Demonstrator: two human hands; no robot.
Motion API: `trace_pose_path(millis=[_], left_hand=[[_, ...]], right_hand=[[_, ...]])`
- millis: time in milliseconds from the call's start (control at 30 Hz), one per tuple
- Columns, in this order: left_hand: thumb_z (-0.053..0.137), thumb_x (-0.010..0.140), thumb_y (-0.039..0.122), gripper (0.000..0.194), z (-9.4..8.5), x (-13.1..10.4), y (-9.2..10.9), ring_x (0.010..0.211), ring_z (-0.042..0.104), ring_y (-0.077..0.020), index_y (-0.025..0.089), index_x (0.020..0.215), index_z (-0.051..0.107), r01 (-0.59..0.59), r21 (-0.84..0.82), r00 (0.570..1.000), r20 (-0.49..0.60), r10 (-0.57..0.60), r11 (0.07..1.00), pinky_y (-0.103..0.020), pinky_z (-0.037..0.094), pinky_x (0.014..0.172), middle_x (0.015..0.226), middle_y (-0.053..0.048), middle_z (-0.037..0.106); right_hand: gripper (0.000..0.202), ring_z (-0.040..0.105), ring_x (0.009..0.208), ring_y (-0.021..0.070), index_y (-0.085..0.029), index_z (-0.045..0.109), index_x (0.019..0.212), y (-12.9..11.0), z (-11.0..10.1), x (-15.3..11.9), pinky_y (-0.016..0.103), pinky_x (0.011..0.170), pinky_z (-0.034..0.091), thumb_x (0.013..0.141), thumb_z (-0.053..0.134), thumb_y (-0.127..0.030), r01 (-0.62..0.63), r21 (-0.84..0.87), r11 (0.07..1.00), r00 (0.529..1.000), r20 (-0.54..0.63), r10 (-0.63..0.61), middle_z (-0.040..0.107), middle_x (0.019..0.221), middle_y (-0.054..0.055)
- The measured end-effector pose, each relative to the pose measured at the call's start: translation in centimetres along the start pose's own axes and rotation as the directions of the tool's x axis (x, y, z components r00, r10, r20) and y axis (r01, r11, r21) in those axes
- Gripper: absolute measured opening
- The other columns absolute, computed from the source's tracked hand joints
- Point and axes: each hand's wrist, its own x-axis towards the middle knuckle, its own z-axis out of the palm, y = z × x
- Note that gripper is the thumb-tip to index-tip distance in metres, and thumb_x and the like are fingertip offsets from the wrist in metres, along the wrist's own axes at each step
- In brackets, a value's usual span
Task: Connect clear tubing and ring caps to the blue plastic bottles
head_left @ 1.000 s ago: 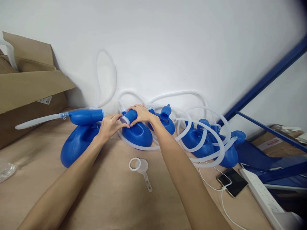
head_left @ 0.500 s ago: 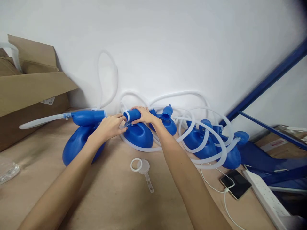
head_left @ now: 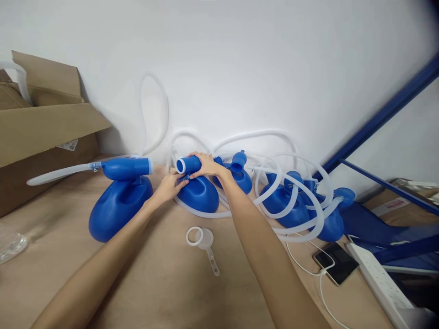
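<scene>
In the middle of the table a blue bottle [head_left: 199, 195] carries a blue tube-shaped neck [head_left: 188, 165] with a white rim facing left. My right hand [head_left: 206, 165] is wrapped over this neck from the right. Just below the rim, my left hand [head_left: 170, 184] has its fingers closed at the joint between neck and bottle; the small clear part there is mostly hidden. Another blue bottle [head_left: 111, 210] with a horizontal neck stands to the left. A white ring [head_left: 189, 241] and a clear round cap with a strap [head_left: 206, 239] lie in front.
Several blue bottles with coiled pale hoses [head_left: 317, 219] stand at the right. A cardboard box [head_left: 48, 132] is at the left. A phone [head_left: 338, 263] with a white cable and a power strip [head_left: 377, 278] lie at the right edge, beside a blue metal frame [head_left: 384, 114].
My left hand has moved right and slightly down, from the rim's left side to the joint under the neck, uncovering the neck's opening. My right hand has stayed almost in place.
</scene>
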Motion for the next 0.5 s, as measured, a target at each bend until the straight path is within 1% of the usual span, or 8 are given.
trace_pose_path(millis=[100, 233, 300, 400, 500], left_hand=[[0.065, 0.091, 0.045, 0.037, 1.2, 0.2, -0.3, 0.115, 0.071, -0.0338, 0.016, 0.109, 0.081, 0.073, -0.116, 0.991, -0.100, -0.085, 0.991, -0.045, 0.055, 0.102, 0.127, -0.015, 0.076], [0.073, 0.085, 0.045, 0.030, 1.8, 0.1, -0.6, 0.104, 0.074, -0.0328, 0.019, 0.096, 0.082, 0.137, -0.235, 0.966, -0.182, -0.182, 0.962, -0.047, 0.057, 0.097, 0.109, -0.012, 0.081], [0.075, 0.083, 0.044, 0.027, 1.9, 0.0, -0.6, 0.099, 0.075, -0.0318, 0.020, 0.091, 0.082, 0.153, -0.272, 0.956, -0.202, -0.212, 0.950, -0.046, 0.058, 0.094, 0.101, -0.010, 0.082], [0.075, 0.080, 0.043, 0.023, 1.8, -0.1, -0.3, 0.096, 0.074, -0.0301, 0.020, 0.085, 0.080, 0.163, -0.300, 0.948, -0.214, -0.233, 0.940, -0.045, 0.058, 0.093, 0.099, -0.009, 0.081], [0.073, 0.080, 0.042, 0.024, 1.1, 0.0, 0.2, 0.094, 0.073, -0.0293, 0.019, 0.081, 0.079, 0.167, -0.308, 0.955, -0.187, -0.232, 0.937, -0.044, 0.059, 0.090, 0.100, -0.010, 0.080]], right_hand=[[0.085, 0.050, 0.136, 0.0372, -0.032, 0.055, 0.139, 0.0, 0.4, -0.1, 0.064, 0.122, 0.018, 0.065, 0.092, -0.049, 0.001, -0.011, 1.000, 0.999, -0.045, -0.002, 0.060, 0.136, 0.009], [0.084, 0.050, 0.135, 0.0369, -0.032, 0.055, 0.138, 0.0, 0.5, -0.2, 0.064, 0.121, 0.018, 0.065, 0.091, -0.051, -0.006, -0.016, 1.000, 0.998, -0.058, 0.005, 0.059, 0.137, 0.008], [0.082, 0.051, 0.134, 0.0366, -0.032, 0.055, 0.136, -0.2, 0.5, -0.3, 0.064, 0.120, 0.019, 0.065, 0.091, -0.051, -0.008, -0.018, 1.000, 0.998, -0.058, 0.007, 0.060, 0.135, 0.008], [0.081, 0.051, 0.132, 0.0363, -0.032, 0.056, 0.135, -0.5, 0.3, -0.4, 0.064, 0.120, 0.018, 0.064, 0.092, -0.049, -0.017, -0.014, 1.000, 0.998, -0.058, 0.016, 0.061, 0.133, 0.007], [0.081, 0.050, 0.133, 0.0366, -0.032, 0.056, 0.135, -0.7, 0.3, -0.5, 0.064, 0.120, 0.018, 0.064, 0.092, -0.049, -0.031, -0.019, 0.999, 0.998, -0.054, 0.030, 0.060, 0.132, 0.008]])
